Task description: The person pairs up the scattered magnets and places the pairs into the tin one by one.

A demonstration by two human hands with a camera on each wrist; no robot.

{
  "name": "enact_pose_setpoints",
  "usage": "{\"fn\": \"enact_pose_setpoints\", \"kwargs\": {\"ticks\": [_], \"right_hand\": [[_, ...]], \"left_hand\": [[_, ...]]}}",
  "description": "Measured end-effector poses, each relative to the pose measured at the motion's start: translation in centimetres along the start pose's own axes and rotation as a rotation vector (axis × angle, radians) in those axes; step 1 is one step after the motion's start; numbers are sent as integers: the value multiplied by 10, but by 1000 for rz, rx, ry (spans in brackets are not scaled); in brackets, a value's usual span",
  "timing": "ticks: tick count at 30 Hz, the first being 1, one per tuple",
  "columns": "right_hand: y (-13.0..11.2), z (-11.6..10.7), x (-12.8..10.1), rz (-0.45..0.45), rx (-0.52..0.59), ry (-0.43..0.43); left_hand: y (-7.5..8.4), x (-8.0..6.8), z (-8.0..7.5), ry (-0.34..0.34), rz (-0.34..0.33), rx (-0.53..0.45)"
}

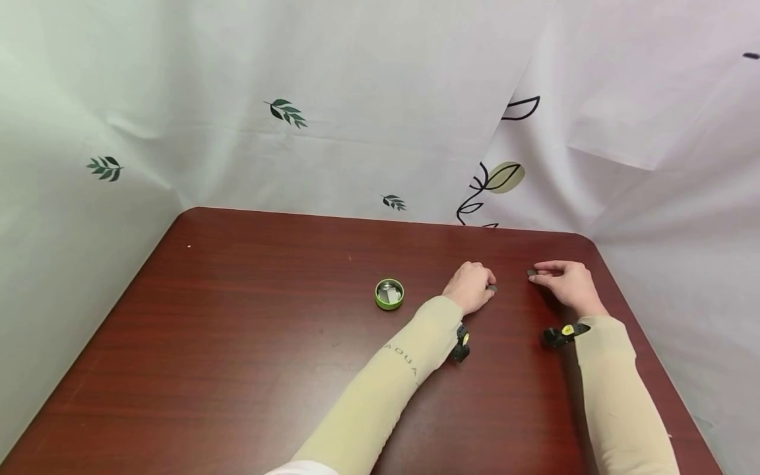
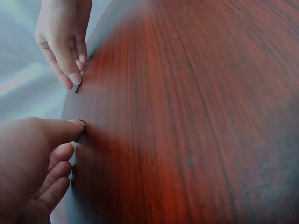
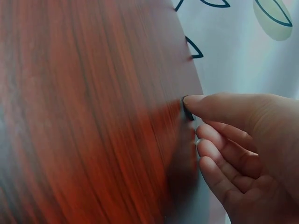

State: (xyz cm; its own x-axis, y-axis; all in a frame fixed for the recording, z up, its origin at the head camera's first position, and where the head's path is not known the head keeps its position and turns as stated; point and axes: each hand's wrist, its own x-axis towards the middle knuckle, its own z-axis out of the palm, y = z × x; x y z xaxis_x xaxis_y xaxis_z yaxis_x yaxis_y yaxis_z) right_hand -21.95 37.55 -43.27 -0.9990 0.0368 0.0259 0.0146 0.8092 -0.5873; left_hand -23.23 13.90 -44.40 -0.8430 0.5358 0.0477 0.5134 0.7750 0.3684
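My left hand (image 1: 472,287) rests on the dark red table (image 1: 267,343) right of centre, fingers curled. It pinches a small dark disc (image 1: 491,288) at its fingertips, seen edge-on against the wood in the left wrist view (image 2: 81,127). My right hand (image 1: 565,280) lies a little further right, near the table's far right corner. Its thumb and forefinger pinch a second small dark disc (image 1: 531,272), which shows at the thumb tip in the right wrist view (image 3: 187,108). The two discs are a short gap apart.
A small round green tin (image 1: 388,294) holding a few metallic pieces stands left of my left hand. White cloth printed with leaves (image 1: 285,112) hangs round the table's far and side edges. The table's right edge (image 1: 617,290) runs close to my right hand.
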Motion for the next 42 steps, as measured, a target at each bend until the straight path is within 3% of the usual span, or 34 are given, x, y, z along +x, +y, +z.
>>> {"fn": "enact_pose_setpoints", "kwargs": {"ticks": [10, 18, 29, 36, 42], "right_hand": [[-1, 5, -1, -31, -24, 7], [-3, 6, -3, -77, -31, -4], [-16, 15, -8, -123, -34, -89], [-31, 23, -14, -140, 14, -155], [-38, 30, -13, -162, 36, -162]], "left_hand": [[-6, -4, -4, -29, 2, -16], [-18, -8, -13, -94, -5, -106], [-30, -15, -13, -35, -61, -237], [-33, -15, -10, -19, -61, -272], [-33, -14, -11, -31, -63, -269]]}}
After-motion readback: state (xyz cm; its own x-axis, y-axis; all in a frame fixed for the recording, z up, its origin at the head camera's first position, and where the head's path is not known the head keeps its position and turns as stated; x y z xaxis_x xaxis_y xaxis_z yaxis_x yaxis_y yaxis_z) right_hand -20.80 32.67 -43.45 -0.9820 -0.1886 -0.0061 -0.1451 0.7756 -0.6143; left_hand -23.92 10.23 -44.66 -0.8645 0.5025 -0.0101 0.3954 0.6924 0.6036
